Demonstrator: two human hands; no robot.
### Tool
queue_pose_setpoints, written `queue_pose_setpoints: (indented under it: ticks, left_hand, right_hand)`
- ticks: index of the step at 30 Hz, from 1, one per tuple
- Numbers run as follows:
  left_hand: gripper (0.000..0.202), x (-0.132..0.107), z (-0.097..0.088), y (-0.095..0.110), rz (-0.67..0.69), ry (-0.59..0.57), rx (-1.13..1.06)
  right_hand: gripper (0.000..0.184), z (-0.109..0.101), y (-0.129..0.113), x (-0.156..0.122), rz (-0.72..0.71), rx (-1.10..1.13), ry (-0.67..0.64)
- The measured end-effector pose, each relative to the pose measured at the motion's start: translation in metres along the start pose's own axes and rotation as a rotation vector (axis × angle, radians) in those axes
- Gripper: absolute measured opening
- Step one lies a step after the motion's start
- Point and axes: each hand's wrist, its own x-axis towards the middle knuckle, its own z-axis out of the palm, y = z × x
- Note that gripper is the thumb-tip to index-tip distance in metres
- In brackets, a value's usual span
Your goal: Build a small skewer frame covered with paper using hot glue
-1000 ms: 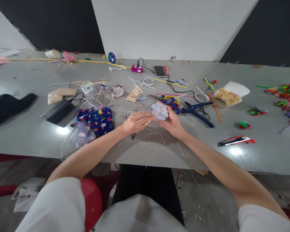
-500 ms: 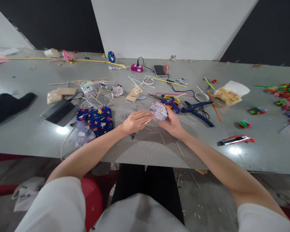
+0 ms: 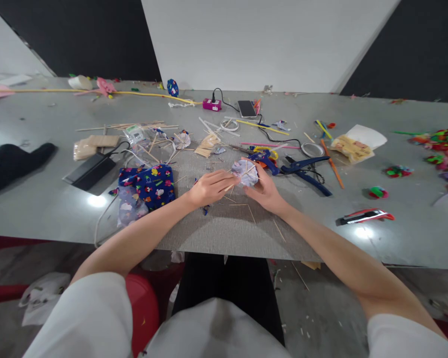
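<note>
A small round piece of pale, gathered fabric with thin wooden sticks across it is held up over the table. My right hand curls around its right and lower edge, fingers closed on it. From the left, my left hand pinches at the disc's edge, close to a thin stick; the fingertips are partly hidden. Just behind the disc lie a blue glue gun and yellow-handled scissors. Printed navy fabric is folded beside my left forearm.
Blue-handled pliers lie right of my hands, and a utility knife is farther right. At left are a black power adapter and bundled sticks. A phone and a purple power socket sit at the back.
</note>
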Motion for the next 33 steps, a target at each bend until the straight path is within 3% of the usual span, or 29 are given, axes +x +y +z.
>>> queue_pose_setpoints:
  ticks: [10, 14, 17, 20, 25, 33]
  left_hand:
    - [0.032, 0.001, 0.0, 0.0, 0.03, -0.003, 0.034]
    - [0.028, 0.002, 0.0, 0.002, -0.028, 0.018, -0.017]
    - [0.023, 0.004, 0.002, 0.004, -0.183, 0.074, -0.108]
    - [0.015, 0.008, 0.003, 0.005, -0.459, 0.149, -0.213]
    - [0.033, 0.011, 0.007, -0.004, -0.942, 0.296, -0.548]
    - [0.036, 0.016, 0.009, -0.011, -1.233, 0.439, -0.998]
  right_hand:
    - [0.085, 0.001, -0.002, 0.0, 0.019, -0.036, 0.008]
    - [0.081, 0.001, 0.006, 0.0, 0.007, -0.027, 0.045]
    - [0.082, 0.001, 0.012, 0.001, 0.019, -0.017, 0.084]
    - [0.082, 0.001, 0.017, 0.002, 0.024, 0.012, 0.093]
    - [0.08, -0.001, 0.017, 0.004, 0.0, 0.04, 0.08]
    - [0.066, -0.004, 0.018, 0.003, -0.053, 0.08, 0.071]
